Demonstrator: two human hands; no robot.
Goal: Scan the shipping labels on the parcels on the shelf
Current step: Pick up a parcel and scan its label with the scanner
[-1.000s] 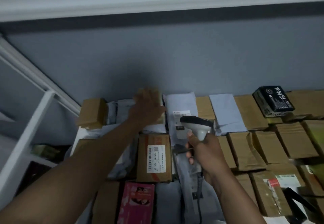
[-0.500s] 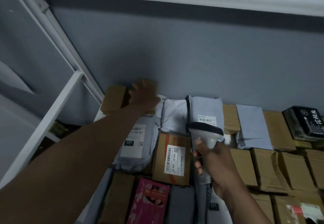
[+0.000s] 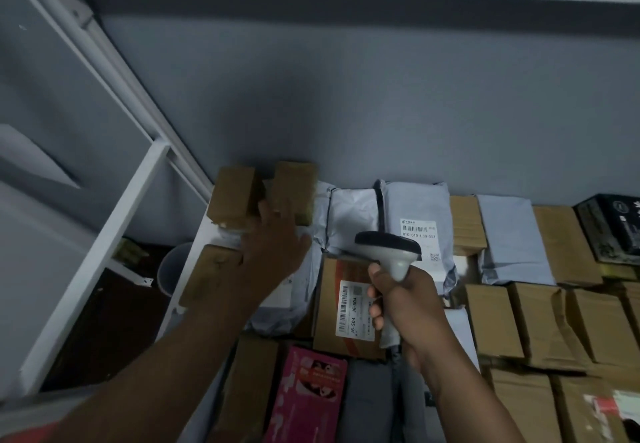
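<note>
My right hand [image 3: 410,311] grips the handle of a grey barcode scanner [image 3: 389,250], its head over the seam between a brown box with a white J6-S04 label [image 3: 346,309] and a grey poly bag with a 010-010 label [image 3: 417,224]. My left hand [image 3: 273,246] reaches to the back left with fingers stretched out. Its fingertips touch the gap between two small unlabelled cardboard boxes, one on the left [image 3: 233,196] and one on the right [image 3: 294,186]. Below the hand lies another grey bag [image 3: 294,290], its label mostly hidden.
Parcels crowd the shelf: a grey bag [image 3: 349,220], a pink box [image 3: 308,394], several brown cartons [image 3: 533,324] on the right and a black box [image 3: 609,227] at the far right. A white shelf post [image 3: 93,252] and a pale bucket [image 3: 171,269] stand left. A grey wall closes the back.
My left hand has drawn back from on top of the rear box, which now shows fully, and its fingers lie between the two small boxes. The scanner stays over the same parcels.
</note>
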